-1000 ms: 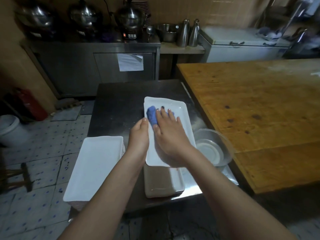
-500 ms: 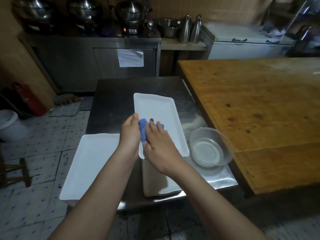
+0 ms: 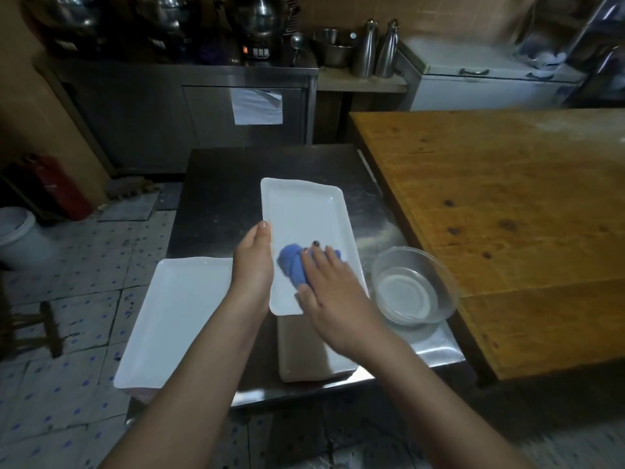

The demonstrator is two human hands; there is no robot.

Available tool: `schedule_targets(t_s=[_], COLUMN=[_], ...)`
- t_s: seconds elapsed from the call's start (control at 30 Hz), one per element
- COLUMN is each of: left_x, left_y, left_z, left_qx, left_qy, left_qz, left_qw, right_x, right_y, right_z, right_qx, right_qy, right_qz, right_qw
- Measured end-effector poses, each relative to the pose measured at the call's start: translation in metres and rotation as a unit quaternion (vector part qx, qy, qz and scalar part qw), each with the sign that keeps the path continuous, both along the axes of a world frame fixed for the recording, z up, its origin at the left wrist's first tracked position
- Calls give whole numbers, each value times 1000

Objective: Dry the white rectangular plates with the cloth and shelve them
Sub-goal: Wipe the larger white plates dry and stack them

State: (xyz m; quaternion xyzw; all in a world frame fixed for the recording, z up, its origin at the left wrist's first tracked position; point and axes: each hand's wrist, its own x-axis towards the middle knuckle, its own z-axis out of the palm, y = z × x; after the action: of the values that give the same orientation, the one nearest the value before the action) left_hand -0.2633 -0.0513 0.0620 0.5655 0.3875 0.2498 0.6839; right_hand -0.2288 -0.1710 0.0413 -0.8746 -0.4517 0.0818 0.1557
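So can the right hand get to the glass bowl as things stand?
Probably yes. The glass bowl sits just right of the right hand, with nothing between them. That hand presses the blue cloth on the plate, so it would have to leave that first.

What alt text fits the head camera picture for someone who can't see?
A right hand presses a blue cloth onto a white rectangular plate that the left hand holds by its edge over a steel table. Another white plate lies to the left, a glass bowl to the right.
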Motion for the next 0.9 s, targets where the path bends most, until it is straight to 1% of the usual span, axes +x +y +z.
schedule_targets(t_s=[0.07, 0.17, 0.27, 0.33, 0.43, 0.5, 0.57, 0.63, 0.7, 0.8, 0.9], left_x=[-1, -1, -4, -8, -14, -17, -20, -22, -23, -27, -29], left_y=[-3, -9, -16, -16, -10, -5, -2, -1, -2, -5, -9], left_z=[-2, -4, -7, -11, -17, -21, -23, -25, -27, -32, -41], left_qx=[16, 27, 20, 8, 8, 13, 20, 23, 25, 22, 18], left_qy=[20, 22, 21, 29, 23, 21, 20, 24, 32, 40, 68], left_qz=[-20, -34, -44, -43, -27, -13, 0, 1, -6, -13, -35], left_qw=[999, 999, 999, 999, 999, 1000, 1000, 999, 999, 999, 997], right_x=[-1, 23, 55, 65, 59, 44, 27, 18, 16, 21, 34], right_y=[8, 25, 30, 24, 12, 4, -2, -10, -19, -34, -49], right_z=[-4, 0, 2, -1, -10, -19, -26, -31, -32, -28, -26], right_qx=[21, 34, -8, -38, -28, -1, 34, 83, 143, 206, 270], right_qy=[-12, -60, -89, -100, -97, -66, 2, 81, 133, 175, 247], right_qz=[0, -50, -115, -133, -141, -144, -149, -161, -195, -242, -290], right_qw=[1000, 996, 989, 985, 985, 987, 988, 980, 961, 932, 884])
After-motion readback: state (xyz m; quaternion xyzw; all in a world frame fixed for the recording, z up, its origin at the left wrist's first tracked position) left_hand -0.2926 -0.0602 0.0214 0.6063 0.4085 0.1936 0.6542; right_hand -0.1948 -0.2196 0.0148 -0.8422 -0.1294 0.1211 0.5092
